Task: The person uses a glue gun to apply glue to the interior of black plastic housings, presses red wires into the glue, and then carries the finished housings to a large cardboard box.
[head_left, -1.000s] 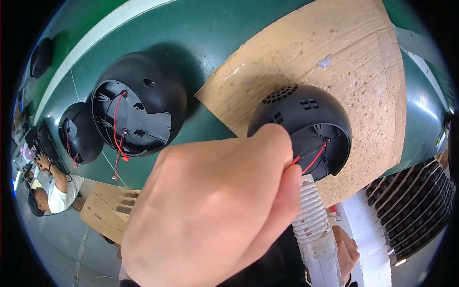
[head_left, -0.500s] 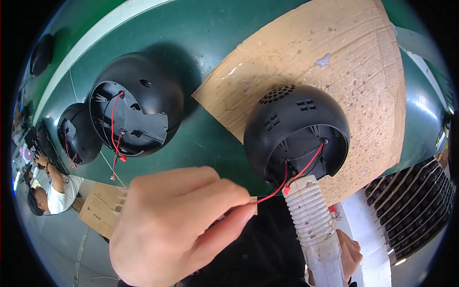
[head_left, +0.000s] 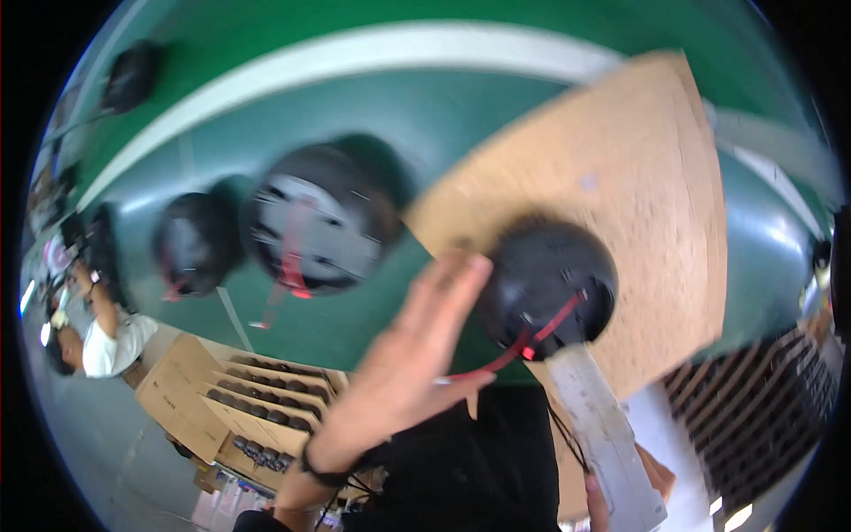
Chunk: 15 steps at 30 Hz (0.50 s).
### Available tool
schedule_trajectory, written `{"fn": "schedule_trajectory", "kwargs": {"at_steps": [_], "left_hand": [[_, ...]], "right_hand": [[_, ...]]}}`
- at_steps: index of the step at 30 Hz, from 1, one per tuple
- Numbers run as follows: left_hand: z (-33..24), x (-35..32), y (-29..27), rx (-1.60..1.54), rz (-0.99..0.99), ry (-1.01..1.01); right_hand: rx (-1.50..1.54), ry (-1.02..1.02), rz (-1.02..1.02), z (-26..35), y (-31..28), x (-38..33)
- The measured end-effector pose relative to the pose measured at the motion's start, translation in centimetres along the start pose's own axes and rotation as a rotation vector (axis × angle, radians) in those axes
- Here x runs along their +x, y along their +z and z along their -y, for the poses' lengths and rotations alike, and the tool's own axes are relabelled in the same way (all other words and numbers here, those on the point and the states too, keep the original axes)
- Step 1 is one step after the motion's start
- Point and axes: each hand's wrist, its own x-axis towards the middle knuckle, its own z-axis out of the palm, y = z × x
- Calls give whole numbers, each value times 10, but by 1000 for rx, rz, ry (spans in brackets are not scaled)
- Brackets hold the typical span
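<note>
A round black plastic shell (head_left: 581, 253) sits at the cardboard's near edge, its opening facing me. Red wires (head_left: 560, 314) run inside it, and a red connector (head_left: 528, 353) hangs at its rim. My left hand (head_left: 399, 355) is at the shell's left side, fingers stretched out and fingertips at its wall. One red wire trails out past the thumb; whether it touches the thumb is unclear. My right hand (head_left: 651, 474), partly hidden, is wrapped round a white gun-shaped tool (head_left: 603, 426), whose front end meets the lower rim of the shell. Motion blurs the picture.
Two more black shells (head_left: 306, 222) (head_left: 193, 244) with red wires stand left on the green table (head_left: 346, 341). Brown cardboard (head_left: 656, 177) lies under the work. A carton (head_left: 191, 390) and divided rows of black parts are below. Another person (head_left: 111, 346) is at far left.
My left hand has let go of the red wire; its fingers have opened and moved up to the shell. The whole view has shifted, bringing the carton's rows of parts into sight.
</note>
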Motion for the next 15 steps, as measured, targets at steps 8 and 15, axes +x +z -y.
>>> {"fn": "schedule_trajectory", "kwargs": {"at_steps": [8,15], "left_hand": [[6,6,74,-152,-366,117],[-57,-94,-181,270,293,-199]], "right_hand": [[283,-335,299,46,71,73],[437,-385,266,57,57,74]]}}
